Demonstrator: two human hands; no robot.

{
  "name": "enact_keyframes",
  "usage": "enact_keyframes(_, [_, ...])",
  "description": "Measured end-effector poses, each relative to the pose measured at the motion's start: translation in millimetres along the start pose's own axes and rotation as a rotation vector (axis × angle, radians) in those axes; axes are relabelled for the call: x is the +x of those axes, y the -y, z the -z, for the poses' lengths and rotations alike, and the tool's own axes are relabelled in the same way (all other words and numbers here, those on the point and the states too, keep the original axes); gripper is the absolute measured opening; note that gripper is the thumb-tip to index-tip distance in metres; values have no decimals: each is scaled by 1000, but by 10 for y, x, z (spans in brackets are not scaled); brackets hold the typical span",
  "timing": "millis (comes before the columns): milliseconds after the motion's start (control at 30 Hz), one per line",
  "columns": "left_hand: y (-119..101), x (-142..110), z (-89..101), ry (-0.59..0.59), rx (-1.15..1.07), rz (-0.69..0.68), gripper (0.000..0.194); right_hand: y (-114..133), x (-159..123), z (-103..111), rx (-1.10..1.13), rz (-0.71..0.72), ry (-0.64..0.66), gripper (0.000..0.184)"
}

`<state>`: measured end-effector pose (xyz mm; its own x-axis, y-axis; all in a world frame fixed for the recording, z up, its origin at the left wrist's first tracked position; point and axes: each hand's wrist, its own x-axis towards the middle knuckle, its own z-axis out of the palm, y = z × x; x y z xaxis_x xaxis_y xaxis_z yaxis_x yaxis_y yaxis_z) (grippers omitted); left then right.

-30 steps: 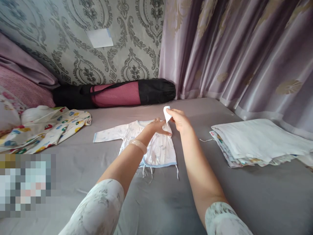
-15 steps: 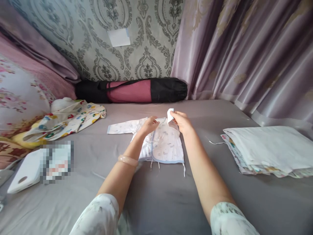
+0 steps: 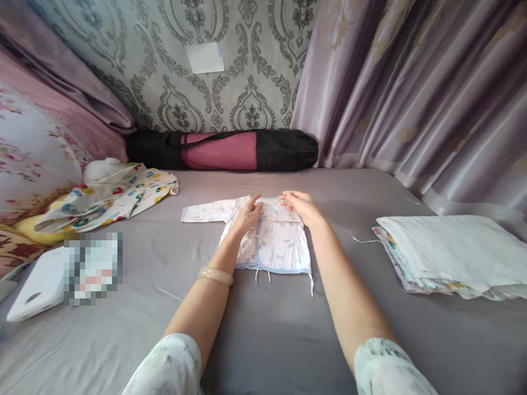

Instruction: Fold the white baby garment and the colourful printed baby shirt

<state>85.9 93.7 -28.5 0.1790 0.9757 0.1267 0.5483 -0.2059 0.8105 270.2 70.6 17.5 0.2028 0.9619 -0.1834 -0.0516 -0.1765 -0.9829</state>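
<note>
- Sleeve on the left: no change, flat and straight out from the shirt. I read that side as unfolded.
- Left hand: fingers loose, thumb apart, nothing gripped that I can see. Sits over the left part of the shirt front; contact unclear from this angle.
- Shirt: mid-sheet, between the forearms, collar toward the wall, blue-trimmed hem and ties toward the person.
- Right sleeve: here's the change. Half a second ago its end was pinched up in the right hand; now it lies across the chest. My call: that side is folded in.
- Right hand: has let go, as far as I can tell. Fingers slightly curled by the collar, no cloth seen between them; can't confirm touch.
- Grey sheet: spans the whole width, lightly wrinkled.
- Floral pillow: far left, patterned cloth near it.
- White slab: nearer the person; pixelated item just beside it, can't identify.
- White paper: on the wall, above a long black-and-pink bag.
- Purple curtain: hangs right of the bag.
- Cloth stack: far right, white piece on top, well apart from the shirt.
</note>
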Motion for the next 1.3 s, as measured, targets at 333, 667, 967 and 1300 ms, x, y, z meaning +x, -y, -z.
enact_keyframes(333, [-2,38,-42,6,-12,-21,39,-153,210,410,-506,205,-281,30])
enact_keyframes(667, [68,36,-45,-8,198,-106,47,-443,-71,-91,-1362,402,72,57])
enact_keyframes(967, [217,67,-116,27,373,-188,50,-533,-70,-76,-1397,365,53,63])
enact_keyframes(1300, [109,-44,-119,5,591,-89,31,-508,-38,-74,-1399,295,74,66])
